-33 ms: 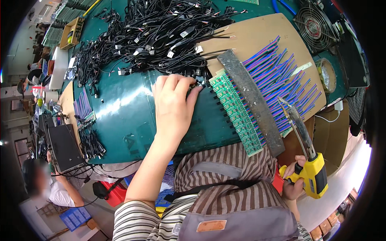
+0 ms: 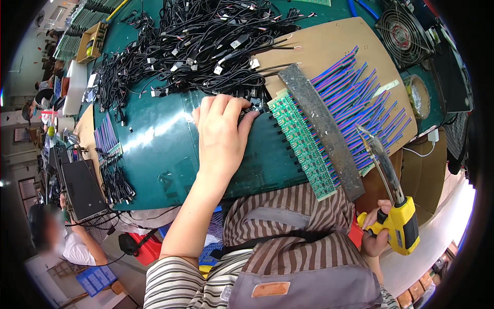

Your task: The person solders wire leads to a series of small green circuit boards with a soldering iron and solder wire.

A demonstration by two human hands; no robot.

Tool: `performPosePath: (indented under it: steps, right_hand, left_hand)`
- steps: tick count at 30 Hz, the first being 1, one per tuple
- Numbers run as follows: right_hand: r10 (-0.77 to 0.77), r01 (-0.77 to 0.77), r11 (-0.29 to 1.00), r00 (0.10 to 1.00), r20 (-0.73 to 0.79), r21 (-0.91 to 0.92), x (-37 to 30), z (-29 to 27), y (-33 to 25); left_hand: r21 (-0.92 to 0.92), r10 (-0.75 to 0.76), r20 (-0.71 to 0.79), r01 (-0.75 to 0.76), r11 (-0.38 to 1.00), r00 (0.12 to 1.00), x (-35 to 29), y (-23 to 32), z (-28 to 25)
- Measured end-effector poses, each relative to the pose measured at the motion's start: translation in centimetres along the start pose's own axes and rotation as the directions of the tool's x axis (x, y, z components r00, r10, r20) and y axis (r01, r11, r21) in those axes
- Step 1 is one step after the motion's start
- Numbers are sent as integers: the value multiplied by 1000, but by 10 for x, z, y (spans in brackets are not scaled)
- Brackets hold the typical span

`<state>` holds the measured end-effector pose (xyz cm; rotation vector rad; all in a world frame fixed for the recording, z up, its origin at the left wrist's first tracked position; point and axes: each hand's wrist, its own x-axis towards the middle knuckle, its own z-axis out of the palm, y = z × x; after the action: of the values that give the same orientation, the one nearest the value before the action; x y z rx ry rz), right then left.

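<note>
My left hand (image 2: 222, 131) is closed at the near edge of a heap of black USB cables (image 2: 206, 51). Its thumb and forefinger pinch a black cable (image 2: 250, 107), mostly hidden by the fingers, close to the top corner of a row of green circuit boards (image 2: 303, 147). A dark, speckled metal bar (image 2: 324, 131) lies across these boards, and red, blue and black wires (image 2: 355, 98) fan out beyond it. Low at the right, my right hand (image 2: 374, 232) grips a yellow and black soldering gun (image 2: 404, 224), its tip pointing up toward the wires.
Brown cardboard (image 2: 329, 41) lies under the wires. At the far right are a round fan (image 2: 404, 33) and a tape roll (image 2: 418, 98). More cables (image 2: 116, 180) and a black box (image 2: 82, 188) sit at the left, where another person (image 2: 77, 242) works.
</note>
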<state>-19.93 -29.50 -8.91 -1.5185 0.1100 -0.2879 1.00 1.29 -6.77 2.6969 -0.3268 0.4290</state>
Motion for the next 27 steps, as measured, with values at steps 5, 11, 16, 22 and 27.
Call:
performPosePath:
  steps: [5,11,16,22,27]
  right_hand:
    - [33,-33,999,999,-17,23,-3,1,-3]
    - [107,-106,992,994,-10,72,4,6,-10]
    - [72,-71,996,997,-7,53,5,6,-9]
    - [42,-42,999,999,-30,7,-2,2,-4]
    - [83,-82,996,996,-14,34,3,6,-9]
  left_hand:
    - [14,103,24,-103,995,994,-16,-6,-9]
    - [-58,96,-16,-97,994,995,-19,-8,-10]
    - [-70,164,14,-163,984,986,-10,-7,-15]
    - [-43,182,53,-179,983,982,-1,-1,-27]
    - [-283,-89,152,129,950,984,-10,12,-32]
